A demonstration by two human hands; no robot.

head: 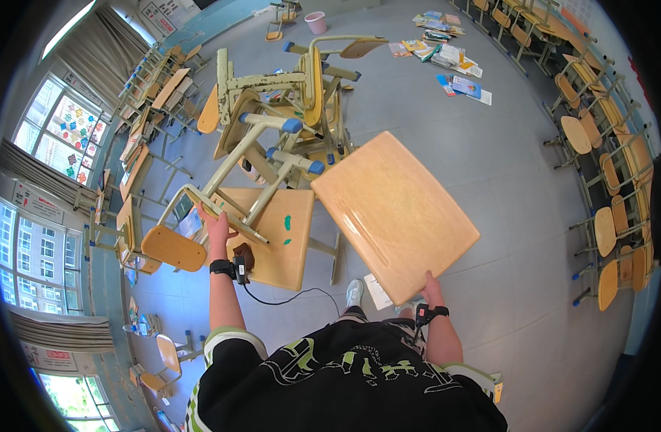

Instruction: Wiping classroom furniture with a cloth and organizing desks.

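My left hand [217, 231] grips the pale metal frame of a school chair [230, 168], near its wooden backrest [175, 249]. The chair is tipped over, its blue-capped feet pointing away from me. Beneath it lies a wooden desktop [288, 216] with green marks, and a dark brown item [245, 258], perhaps a cloth, is by my left wrist. At the near corner of another wooden desktop [398, 210], with a pencil groove, my right hand [432, 291] holds the edge. Whatever is under that desktop is hidden.
More upturned chairs [309, 86] are piled just ahead. Desks and chairs line the left windows and the right wall [605, 135]. Books and papers [443, 48] lie scattered on the floor near a pink bucket [316, 22]. A paper sheet [378, 291] is beside my shoe [354, 293].
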